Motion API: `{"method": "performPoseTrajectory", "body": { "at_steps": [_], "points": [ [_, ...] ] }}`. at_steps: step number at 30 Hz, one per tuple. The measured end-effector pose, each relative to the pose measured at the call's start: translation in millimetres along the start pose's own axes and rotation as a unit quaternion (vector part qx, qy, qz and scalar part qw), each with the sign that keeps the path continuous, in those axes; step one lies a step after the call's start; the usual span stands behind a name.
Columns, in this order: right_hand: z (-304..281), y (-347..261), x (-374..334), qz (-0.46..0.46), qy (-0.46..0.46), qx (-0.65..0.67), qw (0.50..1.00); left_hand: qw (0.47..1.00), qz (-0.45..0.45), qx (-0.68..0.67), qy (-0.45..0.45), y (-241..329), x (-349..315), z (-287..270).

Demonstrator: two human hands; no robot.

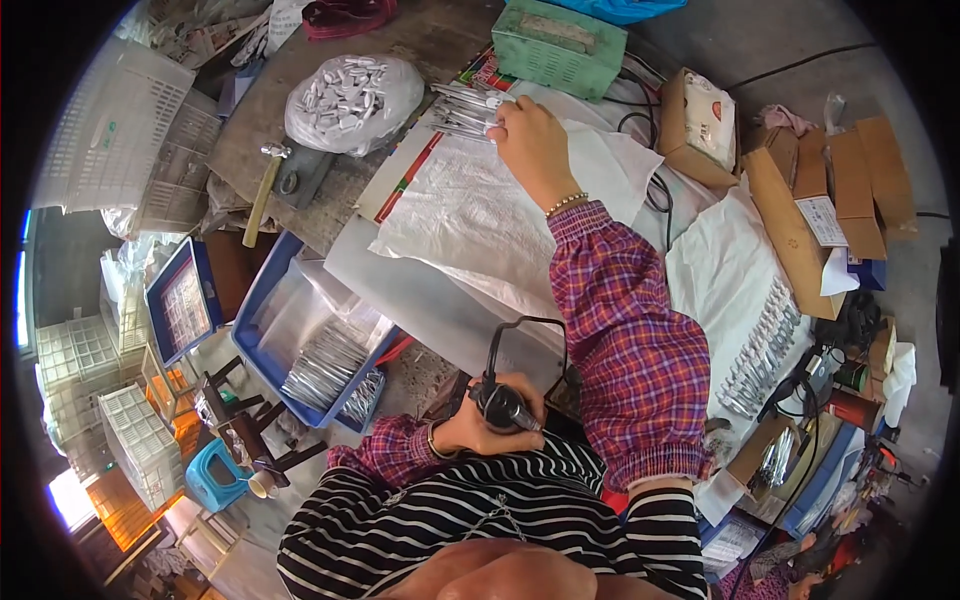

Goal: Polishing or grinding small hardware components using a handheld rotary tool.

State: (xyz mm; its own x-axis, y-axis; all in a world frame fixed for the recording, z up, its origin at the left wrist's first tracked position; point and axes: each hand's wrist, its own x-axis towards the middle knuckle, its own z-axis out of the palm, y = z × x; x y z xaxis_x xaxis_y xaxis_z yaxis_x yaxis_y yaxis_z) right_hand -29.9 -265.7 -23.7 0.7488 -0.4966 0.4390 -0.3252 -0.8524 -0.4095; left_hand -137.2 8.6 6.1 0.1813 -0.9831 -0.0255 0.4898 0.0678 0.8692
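My left hand (490, 420) is closed around a black corded electric screwdriver (505, 408), held low in front of my striped top. Its cable loops up and to the right. My right hand (532, 140) reaches to the far side of the table, fingers bent over the right end of a pile of slim silver metal pieces (462, 110). The fingertips pinch at the pieces; what exactly lies between them is partly hidden. A white woven sheet (450, 205) is spread on the table between my two hands.
A green metal box (558, 52) stands beyond my right hand. Left of the pile sits a clear bag of small silver parts (345, 100), near a hammer (262, 195). A blue bin (262, 345) holds long metal pieces. Rows of metal parts (760, 350) lie on white cloth at right.
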Motion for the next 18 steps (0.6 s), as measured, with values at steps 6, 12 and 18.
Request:
{"method": "performPoseTrajectory", "body": {
  "at_steps": [6, 12, 18],
  "points": [
    [-30.5, -0.4, -4.3, 0.011, 0.039, 0.046, 0.998, 1.000, -0.002, 0.019, -0.013, 2.0, 4.3, -0.7],
    [-139.3, -9.0, -72.6, 0.095, 0.078, 0.279, 0.952, 1.000, 0.002, -0.002, -0.015, -1.5, 3.2, 11.1],
    [-240.8, -5.3, -219.9, 0.322, 0.171, 0.507, 0.781, 0.994, -0.011, 0.030, -0.100, -3.7, 16.7, 27.3]
  ]
}}
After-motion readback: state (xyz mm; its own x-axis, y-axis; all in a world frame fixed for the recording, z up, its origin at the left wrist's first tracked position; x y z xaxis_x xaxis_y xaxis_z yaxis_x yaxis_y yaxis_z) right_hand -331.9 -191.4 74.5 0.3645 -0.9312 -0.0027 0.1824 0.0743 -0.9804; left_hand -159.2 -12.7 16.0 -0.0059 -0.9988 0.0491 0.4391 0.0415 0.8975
